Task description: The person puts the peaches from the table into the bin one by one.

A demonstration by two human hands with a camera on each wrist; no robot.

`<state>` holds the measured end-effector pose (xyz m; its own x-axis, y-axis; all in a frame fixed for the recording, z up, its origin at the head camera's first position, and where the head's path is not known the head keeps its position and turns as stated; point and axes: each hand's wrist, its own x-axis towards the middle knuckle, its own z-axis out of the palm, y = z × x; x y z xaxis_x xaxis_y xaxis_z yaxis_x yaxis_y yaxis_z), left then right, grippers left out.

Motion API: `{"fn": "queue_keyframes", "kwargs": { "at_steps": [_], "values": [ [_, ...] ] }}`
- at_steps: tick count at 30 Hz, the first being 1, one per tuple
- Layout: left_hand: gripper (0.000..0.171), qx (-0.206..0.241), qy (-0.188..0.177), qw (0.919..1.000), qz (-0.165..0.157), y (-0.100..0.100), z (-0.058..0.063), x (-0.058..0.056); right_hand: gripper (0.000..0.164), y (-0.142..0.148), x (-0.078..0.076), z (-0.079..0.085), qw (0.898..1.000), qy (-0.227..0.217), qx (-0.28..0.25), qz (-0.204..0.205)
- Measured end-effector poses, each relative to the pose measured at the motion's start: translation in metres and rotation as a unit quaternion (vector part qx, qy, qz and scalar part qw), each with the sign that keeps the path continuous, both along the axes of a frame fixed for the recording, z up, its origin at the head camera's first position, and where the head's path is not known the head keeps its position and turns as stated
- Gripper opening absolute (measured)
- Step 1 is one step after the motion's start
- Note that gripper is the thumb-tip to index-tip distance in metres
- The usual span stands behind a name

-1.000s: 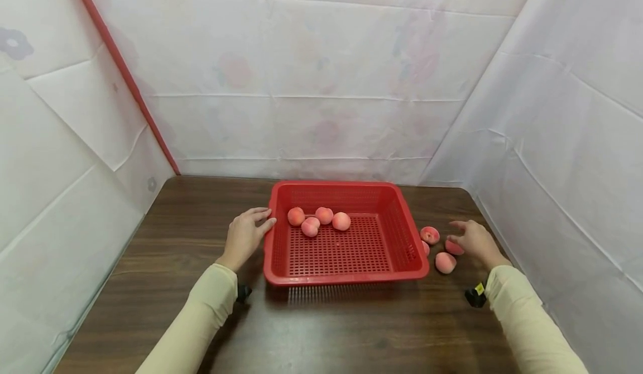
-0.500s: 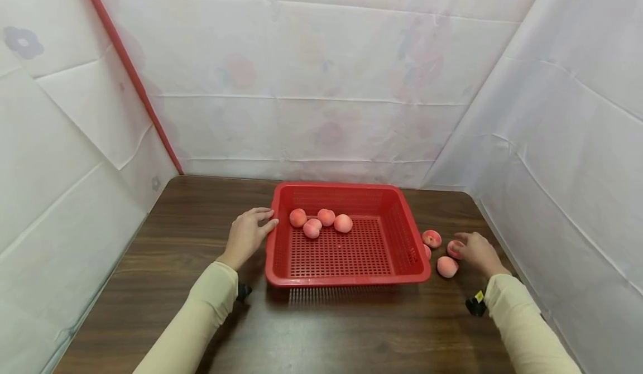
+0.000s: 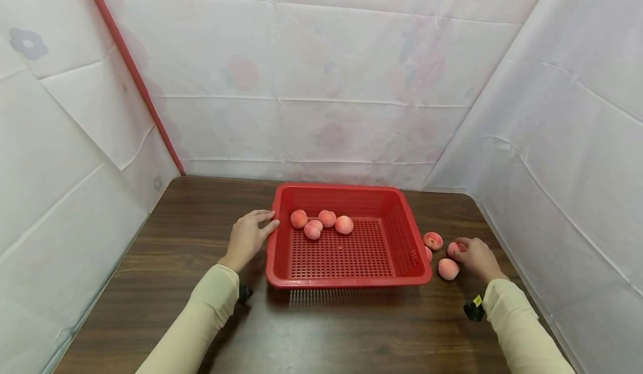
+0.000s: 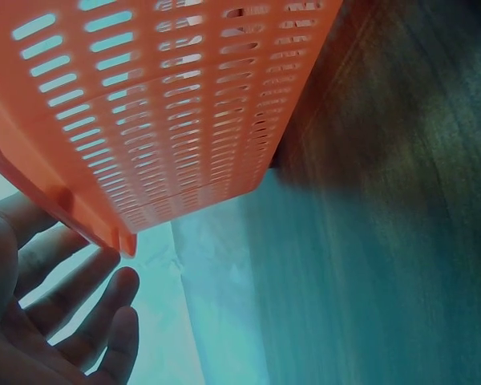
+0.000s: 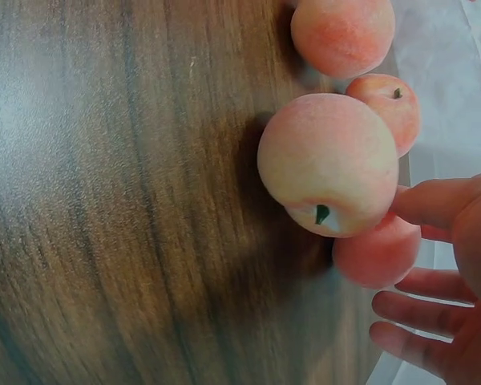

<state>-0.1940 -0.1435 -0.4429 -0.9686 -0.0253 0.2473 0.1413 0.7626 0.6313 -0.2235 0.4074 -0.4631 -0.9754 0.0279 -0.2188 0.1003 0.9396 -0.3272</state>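
Head view: I see left hand loose against the basket, likely steadying it; right hand pinching a peach.

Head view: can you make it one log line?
left hand: at rim of red plastic basket; right hand: touching round pink peach; inside basket: four peaches

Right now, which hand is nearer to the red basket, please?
Left. The left hand is at the left rim of the red basket; the right hand is farther away, beyond its right side, at a peach on the table.
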Motion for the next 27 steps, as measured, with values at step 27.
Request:
{"fn": "queue_keyframes", "kwargs": {
  "at_steps": [27],
  "values": [
    [0.039, 0.004, -0.001, 1.0000, 0.003, 0.0004, -0.0014, 0.0008, 0.050, 0.0031, -0.0011, -0.0018, 0.999, 0.006, -0.024, -0.028]
  ]
}}
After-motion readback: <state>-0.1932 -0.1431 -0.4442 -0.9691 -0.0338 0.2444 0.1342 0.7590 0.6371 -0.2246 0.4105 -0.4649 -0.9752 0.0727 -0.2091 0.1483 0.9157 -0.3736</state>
